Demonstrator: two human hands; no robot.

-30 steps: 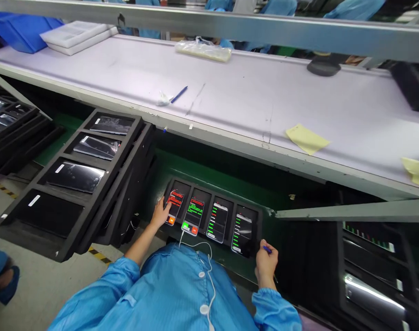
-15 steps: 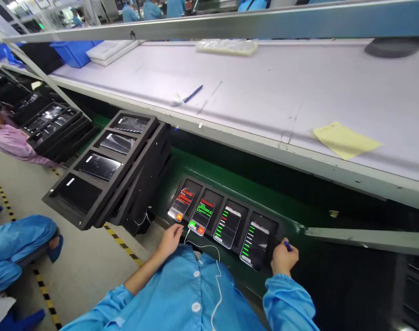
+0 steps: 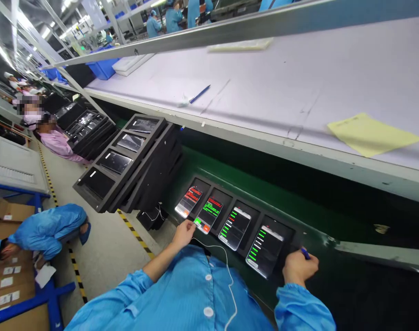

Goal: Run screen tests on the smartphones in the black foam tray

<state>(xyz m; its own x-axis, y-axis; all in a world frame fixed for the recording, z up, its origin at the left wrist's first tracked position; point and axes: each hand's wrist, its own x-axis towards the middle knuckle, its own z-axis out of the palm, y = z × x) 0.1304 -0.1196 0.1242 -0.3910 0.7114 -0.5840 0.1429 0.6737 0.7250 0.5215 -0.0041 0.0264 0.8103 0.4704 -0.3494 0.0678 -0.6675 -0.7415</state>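
A black foam tray (image 3: pixel 289 234) holds several lit smartphones in a row of slots. The leftmost phone (image 3: pixel 189 201) shows red text; the second phone (image 3: pixel 208 214) has red and green text with coloured buttons. Two more, a third phone (image 3: pixel 234 226) and a fourth phone (image 3: pixel 265 248), display green and white lines. My left hand (image 3: pixel 184 232) is pinched at the second phone's lower end, where a white cable (image 3: pixel 226 262) runs into the fingers; the plug is hidden. Right of the tray, my right hand (image 3: pixel 299 265) is closed around a blue pen (image 3: pixel 305 253), only its end showing.
A leaning stack of black trays (image 3: pixel 127 161) with phones stands to the left. Above runs a white bench (image 3: pixel 257 92) with a loose blue pen (image 3: pixel 200 94) and a yellow paper (image 3: pixel 373 134). A metal bar (image 3: pixel 382 255) lies right. A co-worker (image 3: pixel 54 232) bends near cartons.
My left hand has moved from beside the leftmost phone to the cable end at the second phone. My right hand still holds the pen. The view has shifted, showing more at left.
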